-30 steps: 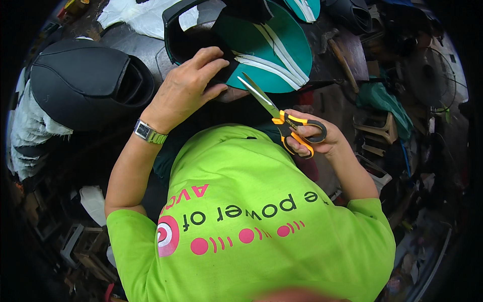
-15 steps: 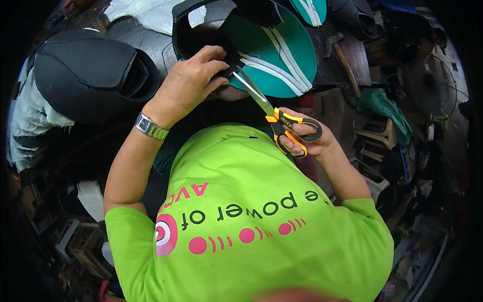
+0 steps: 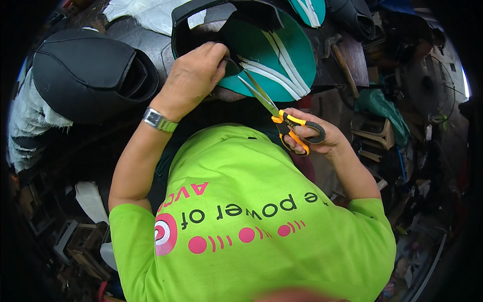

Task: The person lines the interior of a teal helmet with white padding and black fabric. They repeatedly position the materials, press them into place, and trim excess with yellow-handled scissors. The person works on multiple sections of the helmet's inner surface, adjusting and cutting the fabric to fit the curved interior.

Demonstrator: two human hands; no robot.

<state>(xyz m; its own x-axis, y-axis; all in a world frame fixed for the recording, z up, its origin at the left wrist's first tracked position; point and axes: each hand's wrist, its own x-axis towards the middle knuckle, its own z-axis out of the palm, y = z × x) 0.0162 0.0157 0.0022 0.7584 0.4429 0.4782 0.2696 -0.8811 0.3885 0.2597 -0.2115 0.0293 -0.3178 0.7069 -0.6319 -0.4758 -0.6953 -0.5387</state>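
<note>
A black sewn piece with a teal lining (image 3: 297,48) lies at the table's near edge, and white strips run along its seams in a V. My left hand (image 3: 198,70) is closed on the near black edge of this piece, thumb and fingers pinching a fold of it. In my right hand (image 3: 322,133) are scissors (image 3: 265,100) with yellow and black handles, fingers through the loops. Their blades are slightly parted and point up and left toward the piece, near the left hand's fingertips. Whether the tips touch the lining I cannot tell.
A rounded black sewn piece (image 3: 83,75) sits left, beside white frayed cloth (image 3: 37,110). A hammer (image 3: 344,63) lies on the table at right. Another teal piece (image 3: 304,7) is at the top. Beyond the table are a stool (image 3: 377,133), a green bag (image 3: 385,113) and a fan (image 3: 430,83).
My left hand has shifted slightly right, its fingers curling further over the black edge. The scissors have drawn back a little to the right, away from the fingertips.
</note>
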